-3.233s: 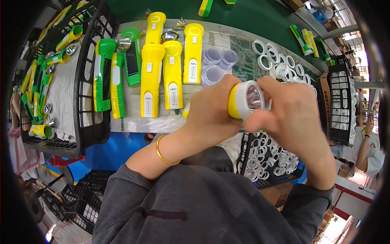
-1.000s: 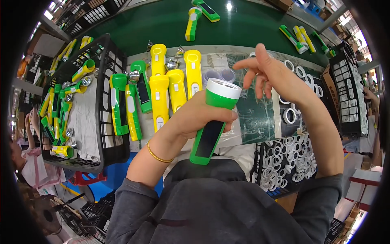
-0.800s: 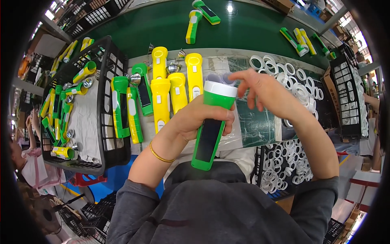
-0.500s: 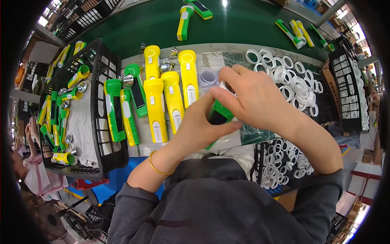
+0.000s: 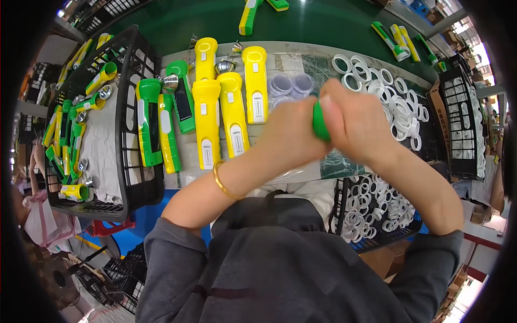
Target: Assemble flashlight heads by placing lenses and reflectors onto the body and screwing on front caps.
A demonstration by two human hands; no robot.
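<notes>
Between my two closed hands is a green flashlight (image 5: 321, 123), of which only a short stretch shows. My left hand (image 5: 293, 132) is wrapped round its body. My right hand (image 5: 360, 121) is clenched over its other end, fingers curled and slightly blurred; whatever part lies under that palm is hidden. Just beyond my left hand stand several clear round lenses (image 5: 282, 84). Left of them, yellow flashlights (image 5: 207, 121) and green flashlights (image 5: 149, 121) lie in rows, some with silver reflectors (image 5: 224, 67) at their heads. White rings (image 5: 399, 116) are heaped to the right of my right hand.
At left stands a black crate (image 5: 129, 161) with more flashlights and reflectors. A lower black crate (image 5: 339, 207) of white rings sits at the bench's near edge. Beyond the bench runs a green conveyor belt (image 5: 323, 27) with flashlights on it. Another crate (image 5: 464, 124) stands far right.
Both hands have moved right, and the right hand has closed round the flashlight's end. The flashlight has turned, showing less of itself. The view has shifted slightly, uncovering more lenses.
</notes>
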